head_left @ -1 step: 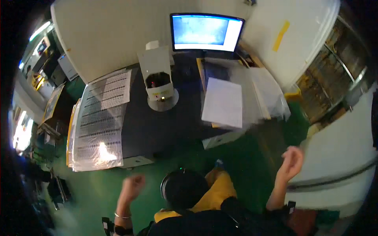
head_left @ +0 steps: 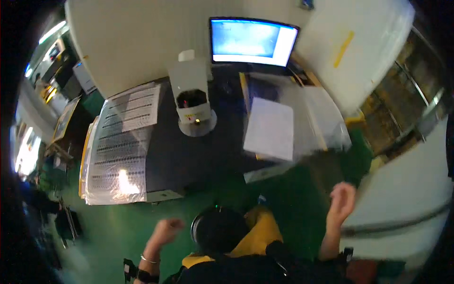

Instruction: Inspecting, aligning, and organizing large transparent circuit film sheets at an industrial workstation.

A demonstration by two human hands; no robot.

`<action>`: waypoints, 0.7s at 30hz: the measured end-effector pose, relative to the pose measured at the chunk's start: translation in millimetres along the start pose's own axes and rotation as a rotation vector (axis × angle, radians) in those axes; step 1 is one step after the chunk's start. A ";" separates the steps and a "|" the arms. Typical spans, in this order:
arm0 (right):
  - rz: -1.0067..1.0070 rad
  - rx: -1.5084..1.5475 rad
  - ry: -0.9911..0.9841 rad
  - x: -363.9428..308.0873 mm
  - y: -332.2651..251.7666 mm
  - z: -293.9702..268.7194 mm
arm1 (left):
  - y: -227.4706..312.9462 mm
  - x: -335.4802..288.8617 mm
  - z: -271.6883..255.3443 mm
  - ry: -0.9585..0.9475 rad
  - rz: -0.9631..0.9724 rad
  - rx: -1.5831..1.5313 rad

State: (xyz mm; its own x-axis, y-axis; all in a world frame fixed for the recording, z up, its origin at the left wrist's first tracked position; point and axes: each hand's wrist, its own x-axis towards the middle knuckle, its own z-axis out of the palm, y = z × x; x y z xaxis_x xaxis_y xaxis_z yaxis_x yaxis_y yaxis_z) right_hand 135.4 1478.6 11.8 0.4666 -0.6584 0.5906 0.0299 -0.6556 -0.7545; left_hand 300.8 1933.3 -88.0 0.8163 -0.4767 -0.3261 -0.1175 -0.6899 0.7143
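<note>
My left hand [head_left: 169, 231] hangs over the green floor, short of the desk's front edge and left of a round black object [head_left: 220, 228] at my body. It is smeared by motion, so its finger pose is hard to read; no object shows in it. On the other side, my right hand [head_left: 342, 196] is raised off the desk's right front corner, fingers curled loosely inward with nothing visible in them. Neither hand touches the desk. A white boxy device [head_left: 194, 112] with a dark opening and a small light stands on a round base on the black desk [head_left: 189, 156].
Plastic-covered printed sheets [head_left: 118, 151] lie along the desk's left side. White paper [head_left: 269, 128] tops clear sheets and folders at right. A lit monitor [head_left: 250, 42] stands behind. Pale partitions [head_left: 137, 47] enclose the desk; a white surface [head_left: 402, 194] lies right.
My left hand has shifted a little right, toward my body's middle. My right hand has moved slightly left and down. The whole view has shifted slightly; nothing on the desk has been moved.
</note>
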 end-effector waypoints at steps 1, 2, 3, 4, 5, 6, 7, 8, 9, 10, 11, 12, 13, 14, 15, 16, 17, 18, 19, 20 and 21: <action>0.159 -0.059 -0.230 -8.6 22.1 21.1 | -48.5 -2.5 36.6 -0.225 -0.140 0.106; 0.170 -0.152 -0.439 -14.7 35.6 35.7 | -82.2 1.1 80.0 -0.485 -0.247 0.415; 0.348 -0.249 -0.643 -38.4 92.1 31.8 | -92.5 -3.4 111.2 -0.541 -0.320 0.399; 0.497 -0.417 -0.814 -66.7 134.4 35.8 | -97.9 -9.2 129.4 -0.595 -0.417 0.382; 0.574 -0.693 -1.074 -112.2 207.8 31.0 | -99.1 -11.2 141.2 -0.640 -0.452 0.343; 0.479 -0.723 -1.239 -137.2 233.4 30.7 | -100.7 -14.9 146.7 -0.657 -0.450 0.296; 0.432 -0.698 -1.281 -163.7 257.8 36.1 | -98.5 -17.5 150.4 -0.658 -0.434 0.250; 0.255 -0.669 -1.223 -192.8 280.9 44.2 | -95.0 -28.5 153.2 -0.642 -0.438 0.203; 0.114 -0.652 -1.133 -202.5 296.1 47.0 | -91.8 -24.5 154.0 -0.643 -0.414 0.181; 0.089 -0.619 -1.134 -202.0 301.2 49.2 | -87.0 -28.6 153.4 -0.632 -0.393 0.152; 0.095 -0.606 -1.166 -190.4 304.2 59.9 | -81.8 -22.3 150.7 -0.616 -0.366 0.137; 0.101 -0.593 -1.198 -183.6 306.9 67.1 | -77.7 -20.6 146.5 -0.603 -0.335 0.126; 0.103 -0.587 -1.225 -175.1 311.0 72.4 | -71.5 -20.9 143.0 -0.598 -0.293 0.112; 0.102 -0.581 -1.249 -167.6 315.9 74.6 | -66.3 -19.1 137.9 -0.600 -0.252 0.108; 0.102 -0.575 -1.269 -160.1 320.2 75.3 | -63.8 -17.4 131.6 -0.615 -0.207 0.100; 0.100 -0.571 -1.295 -153.4 324.1 76.4 | -57.5 -21.1 127.6 -0.630 -0.175 0.085; 0.094 -0.568 -1.318 -149.6 324.1 82.6 | -57.2 -26.7 122.9 -0.648 -0.122 0.067; 0.086 -0.567 -1.341 -145.6 325.8 83.7 | -53.2 -36.3 121.4 -0.666 -0.083 0.034; 0.079 -0.568 -1.351 -142.3 326.0 88.0 | -50.1 -40.3 114.6 -0.689 -0.053 0.004; 0.065 -0.573 -1.359 -139.5 325.6 91.5 | -45.6 -43.5 107.4 -0.689 -0.058 0.000; 0.058 -0.581 -1.362 -137.9 325.5 94.2 | -31.1 -39.3 98.3 -0.811 -0.134 -0.188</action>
State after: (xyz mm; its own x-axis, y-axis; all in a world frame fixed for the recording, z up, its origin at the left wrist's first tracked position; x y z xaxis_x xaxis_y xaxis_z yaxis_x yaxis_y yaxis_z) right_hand 164.1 1390.9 -342.2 0.9148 -0.0585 -0.3996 -0.2134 -0.9101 -0.3553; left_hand 216.8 1920.0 -158.3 0.1492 -0.6902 -0.7080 0.1067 -0.7006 0.7055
